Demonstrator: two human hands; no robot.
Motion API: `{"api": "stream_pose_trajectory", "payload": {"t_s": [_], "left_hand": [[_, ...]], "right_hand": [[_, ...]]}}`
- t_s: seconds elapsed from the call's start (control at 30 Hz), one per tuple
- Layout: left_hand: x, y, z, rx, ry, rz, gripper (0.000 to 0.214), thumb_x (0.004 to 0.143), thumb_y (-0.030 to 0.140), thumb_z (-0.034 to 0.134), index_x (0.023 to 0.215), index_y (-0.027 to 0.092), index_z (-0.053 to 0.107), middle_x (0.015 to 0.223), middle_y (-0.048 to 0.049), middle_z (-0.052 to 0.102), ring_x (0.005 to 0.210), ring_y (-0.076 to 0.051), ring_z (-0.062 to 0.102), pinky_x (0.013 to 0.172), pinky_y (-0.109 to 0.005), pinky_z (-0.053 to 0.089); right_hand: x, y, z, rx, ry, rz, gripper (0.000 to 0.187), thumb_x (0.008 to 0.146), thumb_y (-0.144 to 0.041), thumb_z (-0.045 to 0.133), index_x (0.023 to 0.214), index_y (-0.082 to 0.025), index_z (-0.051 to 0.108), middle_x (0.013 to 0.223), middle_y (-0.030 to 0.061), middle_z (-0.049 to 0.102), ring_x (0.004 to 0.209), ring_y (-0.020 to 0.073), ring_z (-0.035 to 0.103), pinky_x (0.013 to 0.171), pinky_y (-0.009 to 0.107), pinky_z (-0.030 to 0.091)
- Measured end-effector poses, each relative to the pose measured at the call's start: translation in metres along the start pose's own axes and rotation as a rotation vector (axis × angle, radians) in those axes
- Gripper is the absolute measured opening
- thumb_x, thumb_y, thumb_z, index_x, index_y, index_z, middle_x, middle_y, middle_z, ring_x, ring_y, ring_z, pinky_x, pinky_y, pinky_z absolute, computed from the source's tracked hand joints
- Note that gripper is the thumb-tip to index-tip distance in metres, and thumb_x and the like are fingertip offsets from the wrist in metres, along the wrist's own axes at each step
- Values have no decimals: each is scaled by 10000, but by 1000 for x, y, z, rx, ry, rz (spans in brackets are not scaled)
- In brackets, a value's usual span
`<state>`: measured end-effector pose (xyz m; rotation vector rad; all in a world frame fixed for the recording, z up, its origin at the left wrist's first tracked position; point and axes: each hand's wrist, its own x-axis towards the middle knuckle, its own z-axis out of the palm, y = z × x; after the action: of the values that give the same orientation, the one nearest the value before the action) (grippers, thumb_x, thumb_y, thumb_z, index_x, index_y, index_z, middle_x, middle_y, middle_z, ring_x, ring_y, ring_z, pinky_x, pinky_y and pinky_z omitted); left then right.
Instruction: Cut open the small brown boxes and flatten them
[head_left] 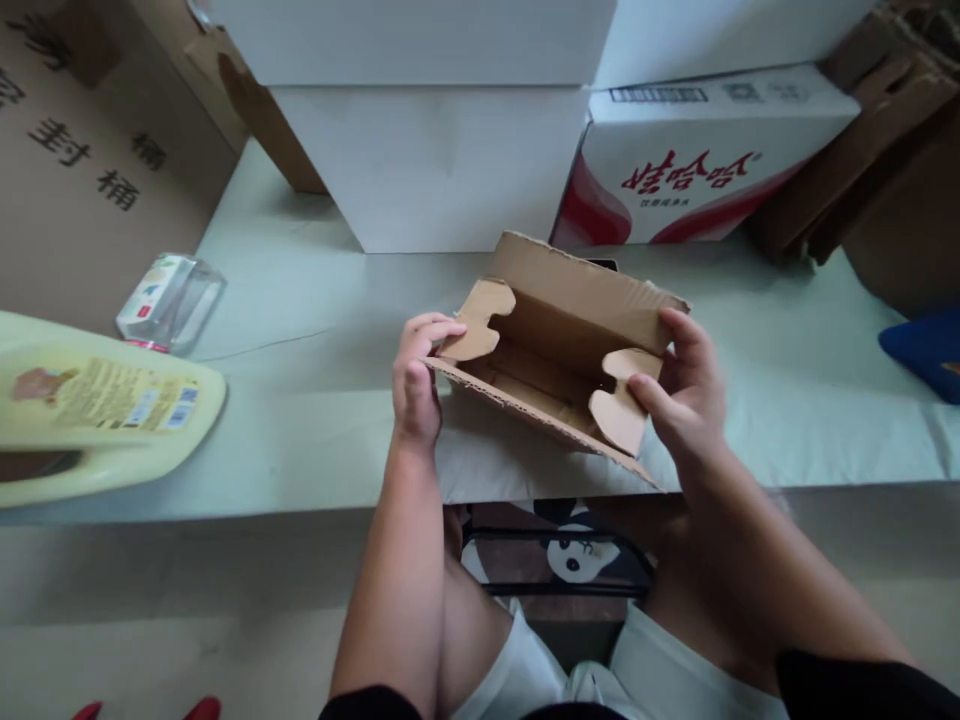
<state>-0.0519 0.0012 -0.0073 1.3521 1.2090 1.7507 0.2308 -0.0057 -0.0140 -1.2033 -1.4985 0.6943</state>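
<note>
A small brown cardboard box (555, 360), its top open, is tilted over the front edge of the table. Inside it I see bare cardboard. Two notched end flaps (480, 318) stick out at its short sides, and the long flaps stand outward. My left hand (420, 378) grips the left end, fingers on the flap there and thumb near the corner. At the right end my right hand (686, 385) holds the box, its thumb on the notched flap and its fingers behind the far corner.
A pale yellow bottle (112, 410) and a clear plastic pack (172, 300) lie on the left of the cloth-covered table (300, 420). White boxes (442, 160) and a red-and-white carton (690, 165) stand at the back. A large carton (97, 170) is at far left, a blue object (922, 355) at far right.
</note>
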Motion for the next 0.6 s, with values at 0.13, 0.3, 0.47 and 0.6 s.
{"api": "stream_pose_trajectory", "payload": {"t_s": [0.13, 0.3, 0.47, 0.6], "left_hand": [[5, -5, 11, 88, 61, 55, 597, 848, 797, 482, 809, 251, 720, 1009, -60, 595, 1045, -221, 575, 1075, -340, 417], [8, -2, 19, 104, 107, -12, 336, 829, 582, 708, 799, 254, 641, 908, -18, 547, 898, -172, 543, 929, -288, 451], [7, 0, 23, 41, 136, -146, 332, 791, 525, 741, 1012, 285, 678, 941, -20, 595, 847, -172, 574, 829, -294, 476], [8, -3, 23, 66, 155, -151, 375, 768, 527, 742, 1037, 270, 695, 981, -38, 618, 935, -205, 608, 903, -332, 491]], "right_hand": [[-4, -1, 8, 122, -21, 84, 870, 843, -549, 675, 1559, -458, 190, 1250, 60, 674, 967, 255, 722, 812, 427, 617], [-3, -1, 8, 174, -60, 92, 426, 866, -595, 644, 1223, -365, 610, 1253, 56, 691, 1184, 288, 667, 1021, 505, 548], [0, 0, 6, 188, -70, 10, 319, 862, -617, 654, 1018, -340, 679, 1240, 43, 694, 1240, 290, 625, 1098, 534, 485], [-2, 1, 6, 145, -72, 13, 281, 913, -569, 564, 1036, -342, 674, 1289, 34, 669, 1307, 299, 579, 1145, 550, 436]]}}
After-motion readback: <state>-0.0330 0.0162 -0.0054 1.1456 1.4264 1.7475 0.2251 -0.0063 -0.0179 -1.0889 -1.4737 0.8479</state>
